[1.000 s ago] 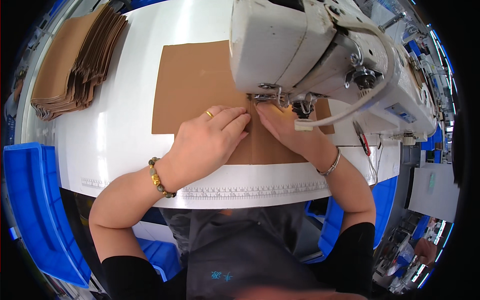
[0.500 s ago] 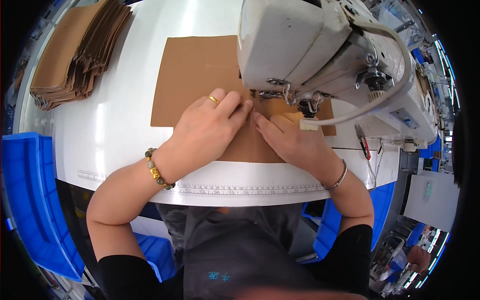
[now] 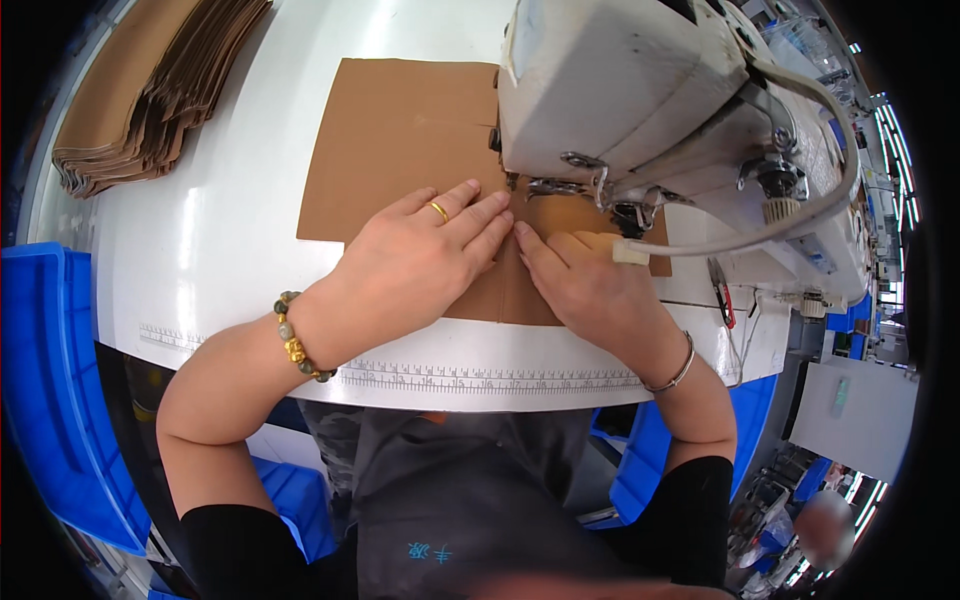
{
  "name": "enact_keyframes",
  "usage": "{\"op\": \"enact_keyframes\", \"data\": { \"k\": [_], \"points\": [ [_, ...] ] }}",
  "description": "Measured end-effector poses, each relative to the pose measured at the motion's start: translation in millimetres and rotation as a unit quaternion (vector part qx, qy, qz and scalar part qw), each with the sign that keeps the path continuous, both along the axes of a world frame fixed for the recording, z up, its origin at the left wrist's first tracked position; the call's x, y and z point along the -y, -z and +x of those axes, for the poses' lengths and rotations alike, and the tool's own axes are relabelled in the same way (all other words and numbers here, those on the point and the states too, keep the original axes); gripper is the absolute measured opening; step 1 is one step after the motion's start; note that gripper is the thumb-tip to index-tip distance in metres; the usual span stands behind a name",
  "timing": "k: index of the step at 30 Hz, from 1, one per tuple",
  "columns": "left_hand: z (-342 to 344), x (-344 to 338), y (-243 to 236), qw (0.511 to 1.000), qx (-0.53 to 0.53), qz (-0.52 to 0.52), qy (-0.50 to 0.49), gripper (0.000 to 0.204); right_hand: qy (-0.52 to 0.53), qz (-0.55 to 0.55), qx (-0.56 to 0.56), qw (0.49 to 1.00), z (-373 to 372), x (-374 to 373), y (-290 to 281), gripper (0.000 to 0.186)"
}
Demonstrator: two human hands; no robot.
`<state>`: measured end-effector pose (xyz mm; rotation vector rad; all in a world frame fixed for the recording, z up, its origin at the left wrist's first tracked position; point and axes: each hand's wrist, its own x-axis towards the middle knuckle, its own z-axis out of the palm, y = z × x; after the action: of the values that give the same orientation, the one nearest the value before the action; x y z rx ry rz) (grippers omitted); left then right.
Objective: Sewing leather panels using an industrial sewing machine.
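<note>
A smooth, flat brown sheet [image 3: 400, 140] lay partly under the boxy white sewing machine [image 3: 610, 100]. Near the machine, the left hand [image 3: 415, 255] lay on it, fingers straight, gripping nothing. The right hand [image 3: 595, 285] touched it, partly bent; I couldn't tell its grip. Left of the machine sat 1 wavy-edged brown stack [image 3: 120, 100].

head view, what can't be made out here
In the head view:
Brown sheet: part of its right side, hidden by the sewing machine.
Sewing machine: its top, cut off by the upper edge.
Brown stack: its far end, cut off there too.
Left hand: the sheet beneath, hidden by it.
Any stitches: too small to tell.
</note>
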<state>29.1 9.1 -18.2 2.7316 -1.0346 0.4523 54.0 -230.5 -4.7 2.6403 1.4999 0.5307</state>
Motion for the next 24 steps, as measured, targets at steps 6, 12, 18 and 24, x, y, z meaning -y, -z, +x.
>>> {"op": "enact_keyframes", "data": {
  "k": [6,12,18,24],
  "points": [
    [5.9,-14.2,-6.8,0.997,0.007,0.024,-0.070,0.047,0.001,-0.013,-0.012,1.000,-1.5,0.2,-0.7,0.029],
    [-0.8,-3.2,-2.6,1.000,-0.006,-0.013,0.015,0.056,-0.007,0.006,-0.016,1.000,0.8,-1.3,-1.7,0.030],
    [-1.8,-2.8,-2.7,0.998,-0.065,0.002,-0.026,0.070,0.007,-0.015,-0.037,0.999,-1.0,3.9,-5.9,0.029],
    [-9.9,-9.4,-0.3,0.995,-0.089,-0.004,-0.042,0.083,0.043,0.036,0.065,0.996,-14.5,55.5,-61.1,0.021]
  ]
}}
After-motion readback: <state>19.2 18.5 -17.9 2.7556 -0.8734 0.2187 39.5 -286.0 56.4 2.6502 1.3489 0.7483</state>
